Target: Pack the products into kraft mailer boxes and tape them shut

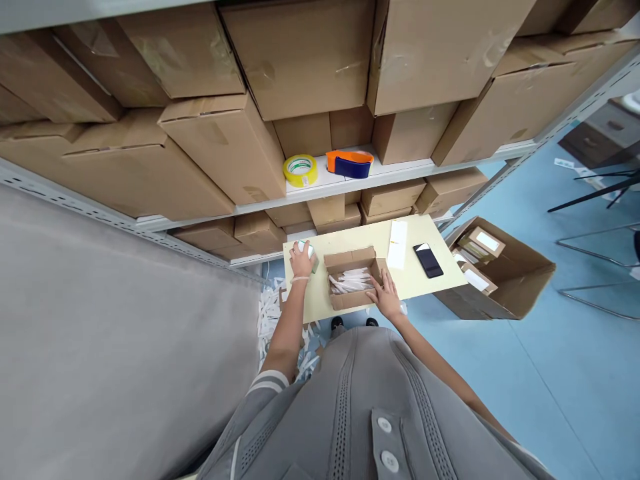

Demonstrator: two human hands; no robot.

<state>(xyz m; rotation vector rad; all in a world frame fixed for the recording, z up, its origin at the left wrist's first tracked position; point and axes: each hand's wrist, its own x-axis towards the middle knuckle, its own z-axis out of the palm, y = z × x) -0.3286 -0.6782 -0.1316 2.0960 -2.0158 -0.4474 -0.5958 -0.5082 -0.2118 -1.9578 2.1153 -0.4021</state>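
A small open cardboard box (352, 301) holding several white strips sits on a pale yellow table (320, 303). My right hand (384, 294) lies with fingers spread against the box's right wall. My left hand (301, 260) is closed over a small white and green object (313, 255) at the table's far left corner. A black phone (428, 260) and a white paper strip (398, 245) lie on the table to the right of the box.
Metal shelves stacked with large cardboard boxes (220, 143) stand behind the table. A yellow tape roll (301, 171) and an orange tape dispenser (350, 163) rest on the shelf. An open carton of small boxes (493, 267) stands at right. White scraps (270, 313) litter the blue floor.
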